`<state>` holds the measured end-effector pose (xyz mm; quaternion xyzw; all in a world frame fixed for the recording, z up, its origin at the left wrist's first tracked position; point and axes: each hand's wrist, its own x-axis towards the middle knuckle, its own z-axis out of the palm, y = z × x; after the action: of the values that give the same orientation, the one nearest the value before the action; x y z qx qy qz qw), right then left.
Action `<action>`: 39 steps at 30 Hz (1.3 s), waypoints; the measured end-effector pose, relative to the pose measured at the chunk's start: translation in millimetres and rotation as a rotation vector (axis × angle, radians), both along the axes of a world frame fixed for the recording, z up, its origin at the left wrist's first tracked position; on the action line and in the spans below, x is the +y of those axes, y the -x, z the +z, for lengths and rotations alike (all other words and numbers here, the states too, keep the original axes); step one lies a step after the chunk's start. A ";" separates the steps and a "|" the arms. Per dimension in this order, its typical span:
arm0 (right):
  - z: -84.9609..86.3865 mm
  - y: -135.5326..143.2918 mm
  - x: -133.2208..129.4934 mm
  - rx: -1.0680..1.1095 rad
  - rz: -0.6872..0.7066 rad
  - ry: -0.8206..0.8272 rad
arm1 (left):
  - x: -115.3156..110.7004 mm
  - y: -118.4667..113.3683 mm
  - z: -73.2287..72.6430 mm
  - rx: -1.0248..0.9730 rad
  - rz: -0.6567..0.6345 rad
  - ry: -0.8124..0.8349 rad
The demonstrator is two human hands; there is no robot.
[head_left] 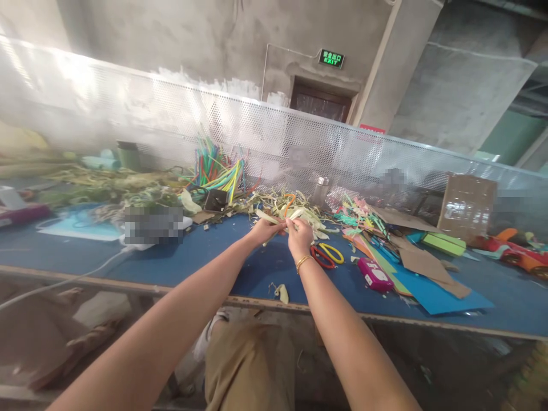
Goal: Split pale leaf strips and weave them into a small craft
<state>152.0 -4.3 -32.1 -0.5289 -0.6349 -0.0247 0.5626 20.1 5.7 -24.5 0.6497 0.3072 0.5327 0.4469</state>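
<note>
My left hand (266, 229) and my right hand (301, 233) meet above the blue table, fingertips nearly touching. In the closed fingers of my left hand is a pale green husk-like strip (266, 216). An orange pipe cleaner (290, 202) rises between the hands, bent over at its top. My right hand pinches at its lower part, beside more pale strips; the exact grip is hidden by the fingers. Behind the hands lies a heap of pale husk strips (319, 216). Scissors with red and yellow handles (331, 253) lie just right of my right wrist.
Coloured pipe cleaners (209, 165) stand at back left, near dried plants (149, 197). A metal-capped bottle (321, 190) is behind the heap. Rightward lie a magenta power strip (375, 275), blue sheets (449, 294) and cardboard (428, 262). A husk scrap (282, 294) lies by the front edge.
</note>
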 end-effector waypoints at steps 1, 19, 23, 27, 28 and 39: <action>-0.1 0.1 0.5 0.007 0.012 -0.015 | -0.1 0.1 0.5 0.011 -0.007 0.002; 1.0 -2.1 -0.9 0.103 0.006 -0.053 | 2.3 6.9 0.7 0.094 0.009 -0.043; -0.4 -2.4 0.6 0.130 0.053 0.086 | 2.5 7.0 0.1 -0.006 -0.068 0.014; -5.1 0.7 3.6 0.127 0.103 0.170 | 8.2 9.0 -2.2 0.066 -0.025 -0.027; -6.6 1.2 5.3 0.132 0.116 0.175 | 9.7 9.9 -2.6 0.114 0.018 -0.048; -10.1 2.7 13.6 0.684 0.237 0.052 | -0.3 14.0 4.7 0.360 0.296 -0.263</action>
<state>149.3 9.3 -42.2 -0.4435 -0.4672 0.2351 0.7279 6.1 5.4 -19.7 0.7344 0.4019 0.5034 0.2140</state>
